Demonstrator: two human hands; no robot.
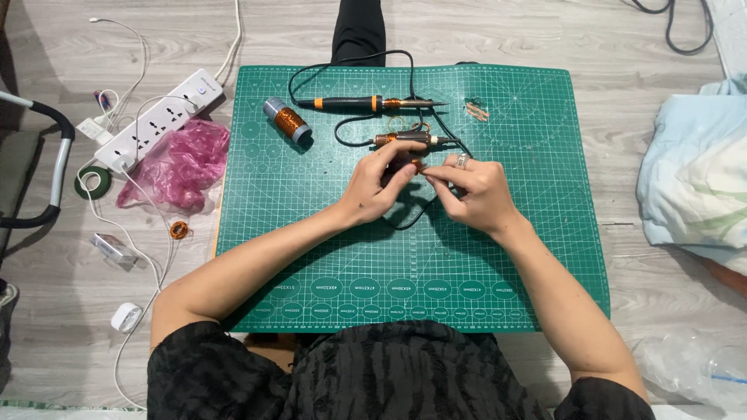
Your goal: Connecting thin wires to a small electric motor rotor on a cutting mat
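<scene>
both hands (pixel 424 187) pinch a small copper coil (pixel 416 163) over the green cutting mat (pixel 311 233).

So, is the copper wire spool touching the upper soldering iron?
Apart. The head view shows bare green mat between the spool and the iron's black handle end.

Bright, even, diffuse light from overhead. Soft shadows beneath forearms, falling on the green cutting mat (pixel 529 257); darker patch under the hands. Faint sheen on the wood floor (pixel 638 47) at top. Sharp focus at centre, print on mat legible. Slight wide-angle stretch at corners. No motion blur.
</scene>
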